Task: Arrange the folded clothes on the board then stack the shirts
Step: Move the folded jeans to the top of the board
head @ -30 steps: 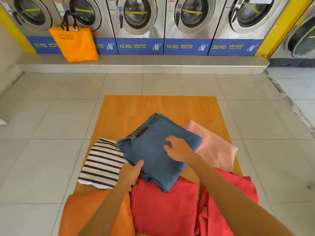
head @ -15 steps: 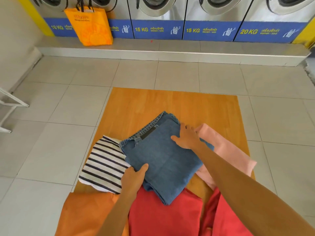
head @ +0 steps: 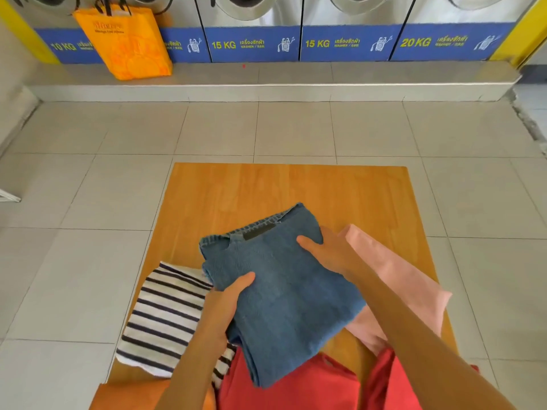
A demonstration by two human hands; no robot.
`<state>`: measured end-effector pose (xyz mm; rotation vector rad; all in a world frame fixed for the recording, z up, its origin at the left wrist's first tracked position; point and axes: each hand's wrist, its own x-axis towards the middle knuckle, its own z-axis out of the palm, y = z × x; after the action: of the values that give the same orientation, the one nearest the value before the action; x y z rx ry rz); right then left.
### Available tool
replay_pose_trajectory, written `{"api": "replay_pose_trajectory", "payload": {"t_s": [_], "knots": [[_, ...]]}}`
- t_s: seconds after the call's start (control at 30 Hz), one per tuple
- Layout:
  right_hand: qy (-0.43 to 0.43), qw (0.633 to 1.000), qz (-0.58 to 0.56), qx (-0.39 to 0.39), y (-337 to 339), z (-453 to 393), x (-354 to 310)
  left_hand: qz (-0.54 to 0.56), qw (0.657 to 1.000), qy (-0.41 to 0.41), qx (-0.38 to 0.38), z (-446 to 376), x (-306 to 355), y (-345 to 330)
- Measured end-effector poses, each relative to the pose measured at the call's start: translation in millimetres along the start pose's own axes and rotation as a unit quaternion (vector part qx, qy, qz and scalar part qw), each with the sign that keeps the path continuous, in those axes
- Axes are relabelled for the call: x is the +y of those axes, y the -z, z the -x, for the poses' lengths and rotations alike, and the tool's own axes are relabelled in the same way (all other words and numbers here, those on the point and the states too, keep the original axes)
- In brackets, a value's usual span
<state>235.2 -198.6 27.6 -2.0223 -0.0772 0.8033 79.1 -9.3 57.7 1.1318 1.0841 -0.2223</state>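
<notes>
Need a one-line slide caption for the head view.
Both hands, left and right, grip folded jeans over a wooden board among striped, pink and red clothes.

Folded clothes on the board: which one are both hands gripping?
The blue denim piece, held by the left hand and right hand; the striped, pink and red ones lie untouched.

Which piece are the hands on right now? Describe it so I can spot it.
Find the wooden board on the tiled floor. At its middle, the left hand and right hand grip the folded blue denim piece, between the striped shirt and pink garment. It alone is denim.
</notes>
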Motion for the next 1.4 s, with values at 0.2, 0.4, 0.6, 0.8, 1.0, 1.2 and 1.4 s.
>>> {"api": "replay_pose_trajectory", "payload": {"t_s": [0.2,0.4,0.6,0.8,1.0,1.2,1.4], "knots": [[0.045,0.99,-0.054,0.125,40.2,-31.8,-41.7,-0.097,0.99,-0.096,-0.031,-31.7,97.1,-25.2],[-0.01,0.978,-0.086,0.192,59.2,-98.0,-38.8,-0.171,0.974,-0.141,-0.051,-109.1,154.5,-69.4],[-0.076,0.969,-0.042,0.233,52.7,-126.3,-1.0,-0.238,0.957,-0.164,-0.03,-170.7,135.2,-83.6],[-0.081,0.968,0.012,0.238,47.5,-129.5,11.8,-0.245,0.953,-0.174,-0.035,-162.0,108.2,-55.1],[-0.11,0.931,0.199,0.284,30.2,-101.7,4.2,-0.274,0.948,-0.161,0.009,-112.7,81.6,13.4],[0.03,0.92,0.192,0.341,-70.4,-15.4,-8.7,-0.313,0.926,-0.195,0.076,-69.0,49.4,87.9],[0.028,0.98,0.138,0.138,-160.3,49.0,-2.1,-0.43,0.865,-0.195,0.168,-65.9,17.7,138.2]]}}
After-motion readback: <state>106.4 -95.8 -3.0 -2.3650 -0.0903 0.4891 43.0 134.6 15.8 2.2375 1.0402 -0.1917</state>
